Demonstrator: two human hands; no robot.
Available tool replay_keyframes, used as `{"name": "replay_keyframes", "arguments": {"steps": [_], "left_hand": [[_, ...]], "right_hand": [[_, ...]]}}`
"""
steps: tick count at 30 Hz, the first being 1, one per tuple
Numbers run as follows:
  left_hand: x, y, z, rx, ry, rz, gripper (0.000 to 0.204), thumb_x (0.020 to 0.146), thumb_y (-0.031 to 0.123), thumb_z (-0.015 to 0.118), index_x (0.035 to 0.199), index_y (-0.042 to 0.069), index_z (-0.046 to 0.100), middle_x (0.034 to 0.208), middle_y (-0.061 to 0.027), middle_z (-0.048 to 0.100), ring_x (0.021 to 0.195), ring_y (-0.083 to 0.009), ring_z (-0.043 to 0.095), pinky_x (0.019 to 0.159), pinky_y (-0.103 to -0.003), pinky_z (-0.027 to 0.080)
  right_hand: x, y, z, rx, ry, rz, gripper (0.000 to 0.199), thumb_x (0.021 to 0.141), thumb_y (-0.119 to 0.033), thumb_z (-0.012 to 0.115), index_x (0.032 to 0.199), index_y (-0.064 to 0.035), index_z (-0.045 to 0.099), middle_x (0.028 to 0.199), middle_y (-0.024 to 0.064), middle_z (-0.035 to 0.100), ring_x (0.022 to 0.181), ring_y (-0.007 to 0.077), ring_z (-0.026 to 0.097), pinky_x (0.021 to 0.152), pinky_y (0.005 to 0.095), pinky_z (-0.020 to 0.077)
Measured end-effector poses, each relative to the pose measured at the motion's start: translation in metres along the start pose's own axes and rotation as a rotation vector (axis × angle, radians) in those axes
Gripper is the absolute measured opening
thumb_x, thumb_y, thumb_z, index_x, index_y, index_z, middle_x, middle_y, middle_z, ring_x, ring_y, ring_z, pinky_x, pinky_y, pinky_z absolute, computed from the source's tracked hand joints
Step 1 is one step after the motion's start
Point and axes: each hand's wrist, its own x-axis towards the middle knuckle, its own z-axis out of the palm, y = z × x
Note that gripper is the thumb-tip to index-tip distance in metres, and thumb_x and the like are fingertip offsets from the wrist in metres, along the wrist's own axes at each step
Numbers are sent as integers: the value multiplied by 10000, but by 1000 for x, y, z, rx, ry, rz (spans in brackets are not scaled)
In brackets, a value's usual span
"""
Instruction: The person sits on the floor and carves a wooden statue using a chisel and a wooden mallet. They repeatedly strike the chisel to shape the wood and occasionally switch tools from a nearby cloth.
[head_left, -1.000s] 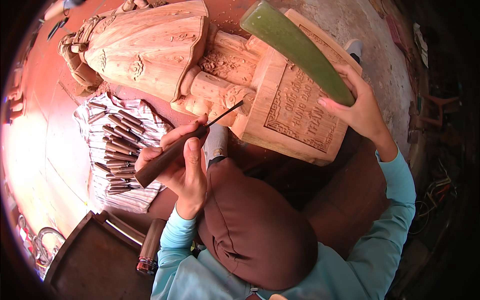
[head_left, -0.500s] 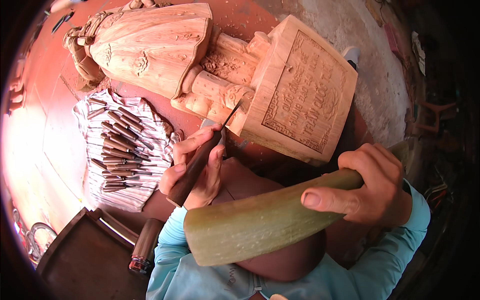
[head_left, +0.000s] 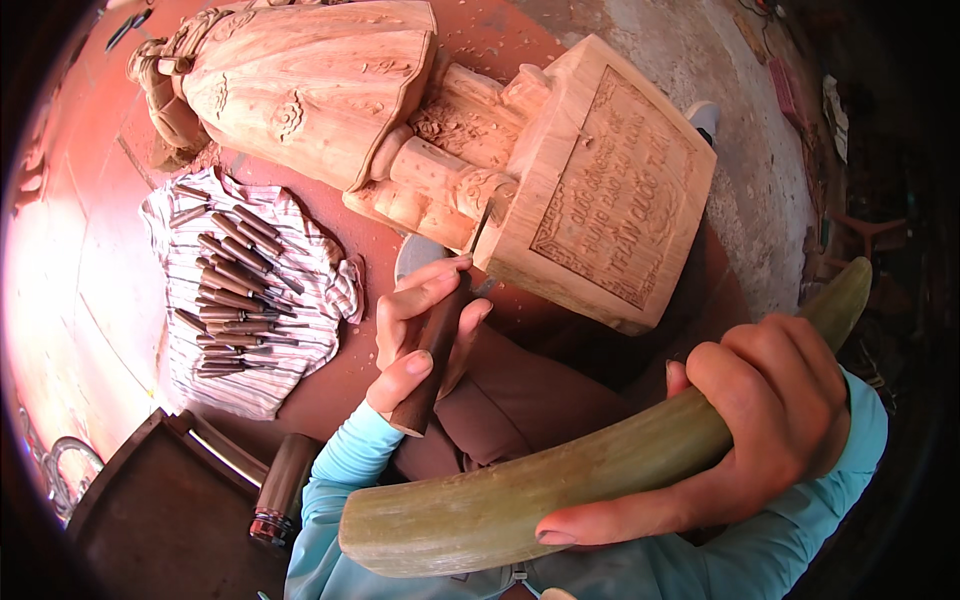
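Gripping a chisel [head_left: 440, 335] in the curled fingers of the left hand [head_left: 402, 310], on the near side of the carved wooden statue [head_left: 310, 100], with the blade [head_left: 482, 227] angled up to its foot end and contact unclear. Clasping a curved green club [head_left: 500, 490] in the right hand [head_left: 765, 430], with one digit stretched along it, nearer than the statue and masking part of the lap [head_left: 520, 400]. Note, at the statue's near left, many more chisels [head_left: 235, 280] on a striped cloth [head_left: 265, 393] and, farther off, a flask [head_left: 278, 490] beside a dark surface [head_left: 170, 490].
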Motion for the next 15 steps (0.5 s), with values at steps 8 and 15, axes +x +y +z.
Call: {"name": "replay_keyframes", "arguments": {"steps": [8,15], "left_hand": [[1,-15,13,-123,209,264,694,717,-161,676,1146,251,318,1005,-198,525,883,-406,628,692,-476,566],[2,-17,12,-192,223,261,683,735,-159,658,1158,248,308,1006,-206,523,877,-392,623,724,-496,558]], "right_hand": [[7,0,27,-321,281,-47,387,797,-400,651,1082,-632,530,785,27,444,540,152,399,446,270,319],[10,-15,17,-343,208,48,456,698,-657,627,1064,-384,623,796,44,474,543,182,394,451,299,312]]}}
